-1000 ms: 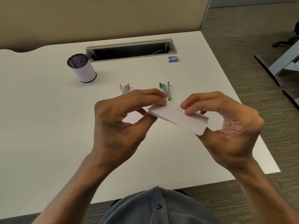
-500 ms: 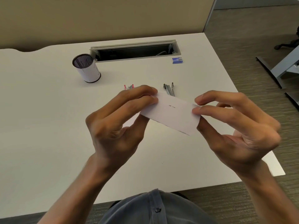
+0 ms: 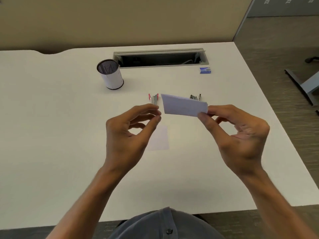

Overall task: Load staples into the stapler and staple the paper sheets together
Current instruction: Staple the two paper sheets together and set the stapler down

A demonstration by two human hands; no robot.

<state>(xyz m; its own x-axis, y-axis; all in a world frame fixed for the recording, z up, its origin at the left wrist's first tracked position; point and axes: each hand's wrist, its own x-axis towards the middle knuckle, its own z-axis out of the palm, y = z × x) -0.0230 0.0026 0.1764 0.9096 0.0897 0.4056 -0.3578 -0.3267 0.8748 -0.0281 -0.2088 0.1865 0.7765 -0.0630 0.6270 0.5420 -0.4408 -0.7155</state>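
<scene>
The small stack of white paper sheets (image 3: pixel 184 106) sits just above the middle of the frame, held in the air over the white desk (image 3: pixel 51 135). My right hand (image 3: pixel 238 135) pinches its right end between thumb and fingertips; my left hand (image 3: pixel 129 130) is just beside the stack's left edge, apart from it, thumb and forefinger curled close together with nothing between them that I can see. The stack is light and thin, stiff enough to stay flat from one end, though I judge it would fan or slip if I loosen the pinch, so the short edge is the place to hold. Whether staples sit in it I cannot tell here. Another pale sheet (image 3: pixel 159 138) lies flat on the desk below my left fingers.

Behind the stack, a small red-and-metal stapler (image 3: pixel 153 98) lies opened to the left, and a grey metal stapler (image 3: pixel 196 97) lies partly hidden to the right; both look hard and smooth. Further up stand a round mesh-topped pen cup (image 3: pixel 111 75), a long grey cable slot (image 3: pixel 160 57), and a small blue staple box (image 3: pixel 205 70).
</scene>
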